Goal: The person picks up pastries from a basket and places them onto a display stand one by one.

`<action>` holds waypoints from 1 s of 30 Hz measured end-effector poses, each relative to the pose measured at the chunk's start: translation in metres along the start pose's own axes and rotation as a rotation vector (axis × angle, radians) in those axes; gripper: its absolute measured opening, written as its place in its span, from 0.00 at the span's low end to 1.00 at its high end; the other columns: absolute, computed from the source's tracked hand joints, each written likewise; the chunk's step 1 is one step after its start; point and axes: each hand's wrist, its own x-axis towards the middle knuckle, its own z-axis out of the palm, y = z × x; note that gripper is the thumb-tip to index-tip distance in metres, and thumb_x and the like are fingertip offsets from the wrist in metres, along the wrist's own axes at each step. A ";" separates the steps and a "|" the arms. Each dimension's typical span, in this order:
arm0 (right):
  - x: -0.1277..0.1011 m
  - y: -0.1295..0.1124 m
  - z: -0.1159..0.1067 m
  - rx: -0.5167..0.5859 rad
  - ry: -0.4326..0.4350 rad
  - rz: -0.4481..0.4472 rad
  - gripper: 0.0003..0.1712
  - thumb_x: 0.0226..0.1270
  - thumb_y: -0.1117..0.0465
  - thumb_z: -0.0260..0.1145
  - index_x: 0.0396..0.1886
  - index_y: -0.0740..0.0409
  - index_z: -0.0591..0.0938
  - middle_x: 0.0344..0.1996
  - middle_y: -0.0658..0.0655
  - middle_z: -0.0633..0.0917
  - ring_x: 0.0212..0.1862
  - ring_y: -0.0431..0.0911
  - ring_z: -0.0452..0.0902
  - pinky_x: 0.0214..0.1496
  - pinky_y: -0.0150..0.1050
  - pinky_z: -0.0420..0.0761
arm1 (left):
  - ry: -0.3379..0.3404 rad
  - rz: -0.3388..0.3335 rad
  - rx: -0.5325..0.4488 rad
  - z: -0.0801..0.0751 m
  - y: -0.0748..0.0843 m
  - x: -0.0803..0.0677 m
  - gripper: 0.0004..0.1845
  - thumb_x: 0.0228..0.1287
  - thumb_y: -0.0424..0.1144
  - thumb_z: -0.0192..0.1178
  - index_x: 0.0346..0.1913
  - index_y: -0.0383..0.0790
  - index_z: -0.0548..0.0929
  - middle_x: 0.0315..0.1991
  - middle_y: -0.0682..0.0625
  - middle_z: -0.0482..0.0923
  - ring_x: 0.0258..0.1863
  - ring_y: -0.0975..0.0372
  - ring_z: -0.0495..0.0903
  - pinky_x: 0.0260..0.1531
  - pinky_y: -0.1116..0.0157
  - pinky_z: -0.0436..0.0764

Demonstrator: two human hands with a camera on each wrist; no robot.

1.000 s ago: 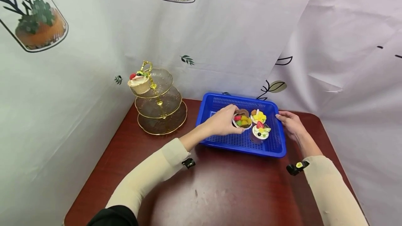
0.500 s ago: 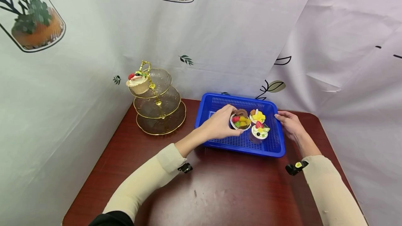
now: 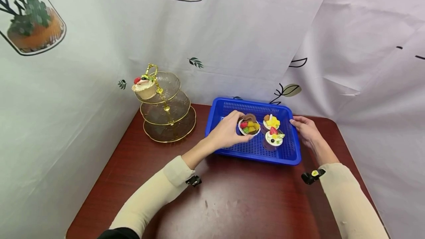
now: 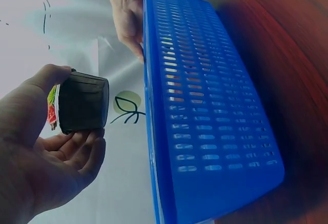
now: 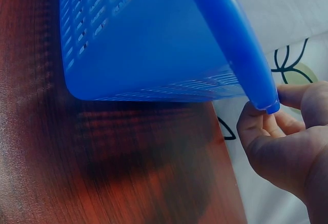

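My left hand (image 3: 229, 130) holds a fruit-topped chocolate cupcake (image 3: 249, 127) between thumb and fingers. The left wrist view has its dark cup (image 4: 82, 102) raised above the rim of the blue plastic basket (image 4: 220, 111). With thumb and fingers my right hand (image 3: 307, 132) pinches the basket's right rim, seen closer in the right wrist view, where the hand (image 5: 287, 137) is at the rim's corner. Two more cupcakes stand inside the basket: one with yellow fruit (image 3: 272, 122), one with a strawberry and white cream (image 3: 273, 139).
A three-tier glass stand (image 3: 166, 111) with gold edges stands at the back left. On its top tier sits a cream cupcake (image 3: 144, 87) with a red berry. The reddish wooden table (image 3: 225, 194) meets a printed white cloth (image 3: 232, 47) behind.
My left hand has moved slightly left with the chocolate cupcake, away from the other two in the basket. The right hand stays on the rim.
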 end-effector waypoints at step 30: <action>0.003 0.008 -0.003 -0.034 0.035 -0.026 0.28 0.84 0.55 0.61 0.72 0.66 0.69 0.38 0.43 0.86 0.39 0.37 0.84 0.40 0.34 0.87 | 0.166 -0.040 0.007 -0.049 -0.022 -0.023 0.37 0.61 0.56 0.77 0.65 0.36 0.76 0.56 0.47 0.78 0.51 0.56 0.80 0.52 0.59 0.83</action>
